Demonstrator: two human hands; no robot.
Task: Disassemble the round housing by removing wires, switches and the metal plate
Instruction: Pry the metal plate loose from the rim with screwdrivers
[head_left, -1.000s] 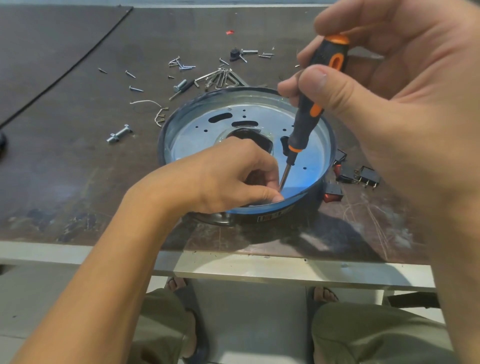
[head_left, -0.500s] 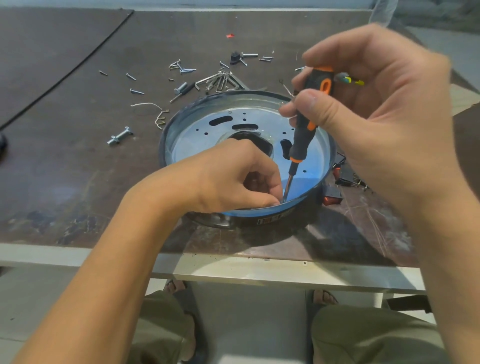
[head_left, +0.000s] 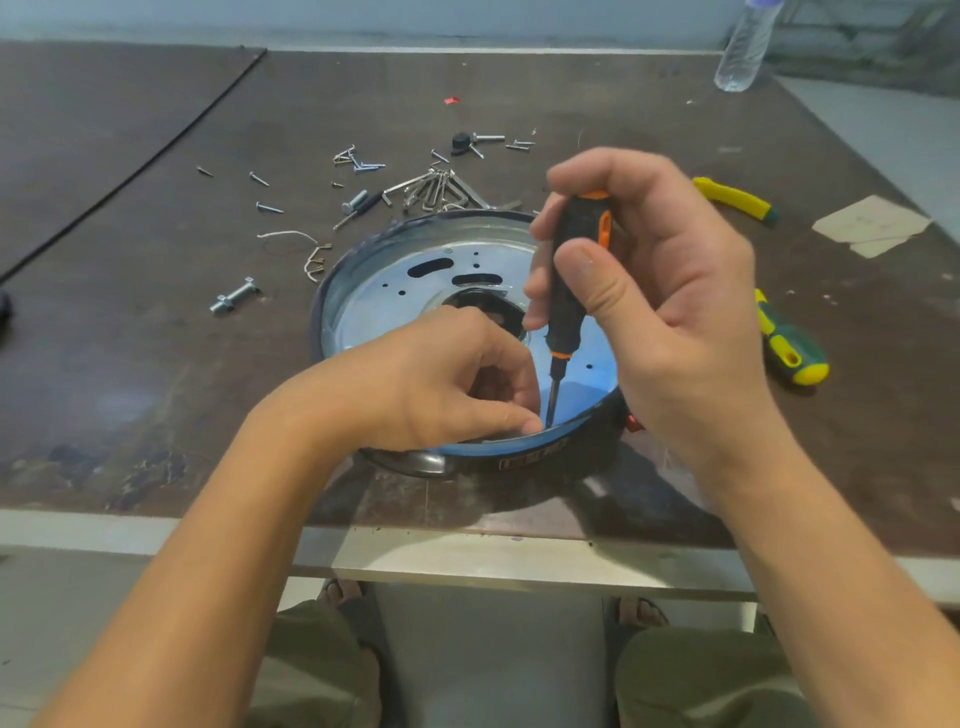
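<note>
1. The round housing (head_left: 519, 458) is lying open side up at the near edge of the desk (head_left: 156, 374), with the metal plate (head_left: 384, 301) seated inside it. The screwdriver (head_left: 567, 291) is being gripped nearly upright by the right hand (head_left: 675, 312), and its tip is being set just inside the near rim.
2. The left hand (head_left: 431, 384) is being held with its fingers curled right beside that tip. Whether anything is being pinched there cannot be told. If the tip is being forced off the fastener, the thumb is likely being put in the way of a jab.
3. The housing is apparently being steadied by that left hand alone, so under hard downward pressure it is being risked to a tip or a slide toward the near edge.
4. The shaft is being held at a slight lean, and a stripped head is being risked if it is being turned that way.
5. A freed screw is being exposed to loss, either under the plate or among the loose screws (head_left: 358, 161) on the far side.
</note>
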